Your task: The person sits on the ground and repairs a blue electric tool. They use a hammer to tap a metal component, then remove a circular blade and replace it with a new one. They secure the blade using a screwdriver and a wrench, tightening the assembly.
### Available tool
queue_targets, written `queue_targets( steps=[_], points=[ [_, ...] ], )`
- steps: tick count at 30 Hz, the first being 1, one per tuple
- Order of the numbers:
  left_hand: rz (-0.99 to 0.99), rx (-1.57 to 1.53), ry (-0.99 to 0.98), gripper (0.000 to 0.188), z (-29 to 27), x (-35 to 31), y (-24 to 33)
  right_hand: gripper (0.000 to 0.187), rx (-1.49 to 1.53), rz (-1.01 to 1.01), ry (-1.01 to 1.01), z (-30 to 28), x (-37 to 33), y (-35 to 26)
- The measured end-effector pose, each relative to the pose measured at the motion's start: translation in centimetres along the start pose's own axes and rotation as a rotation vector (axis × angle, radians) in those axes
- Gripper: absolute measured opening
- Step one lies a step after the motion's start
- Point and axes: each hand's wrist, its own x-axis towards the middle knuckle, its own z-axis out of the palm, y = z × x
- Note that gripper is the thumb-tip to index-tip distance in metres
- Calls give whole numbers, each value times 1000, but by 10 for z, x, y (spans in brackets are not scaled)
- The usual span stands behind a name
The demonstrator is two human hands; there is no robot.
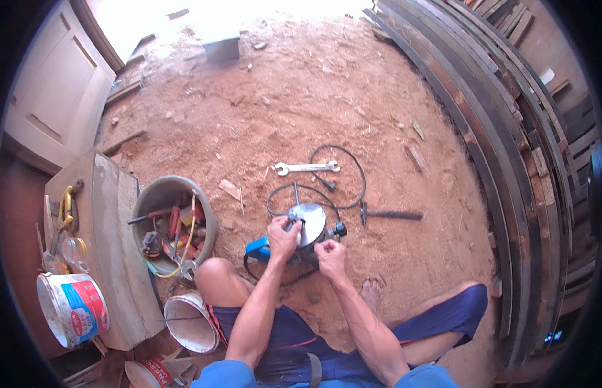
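Observation:
On the sandy ground in front of my crossed legs sits a blue corded power tool (256,247) with a round, pale metal plate (312,223) on top. My left hand (283,238) is closed at the plate's left edge, its fingers pinching a small dark part whose kind I cannot make out. My right hand (331,257) is closed just beside the plate's lower right, below a black knob (340,229). What its fingers hold, if anything, is hidden. Beyond the tool lie a double open-ended spanner (307,167) and the looped black cable (364,187). A hammer (394,214) rests to the right.
At left stands a grey tub (213,220) full of hand tools, near a wooden block (123,258). White buckets (48,310) and a yellow-handled tool (68,210) are around it. Long stacked planks (469,129) line the right side. A panelled door (55,84) leans at far left.

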Motion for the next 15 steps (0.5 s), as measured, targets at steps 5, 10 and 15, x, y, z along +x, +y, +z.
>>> queue_targets(
  steps=[5,10,15],
  points=[
    [-60,211,147,59,5,-3,4,23,-172,-88,37,-2,-5,-9],
    [-66,112,85,48,1,-1,10,26,-274,-349,82,-6,-17,-15],
    [-39,101,73,44,1,-2,8,30,-356,-448,-17,-20,-12,-15]
  ],
)
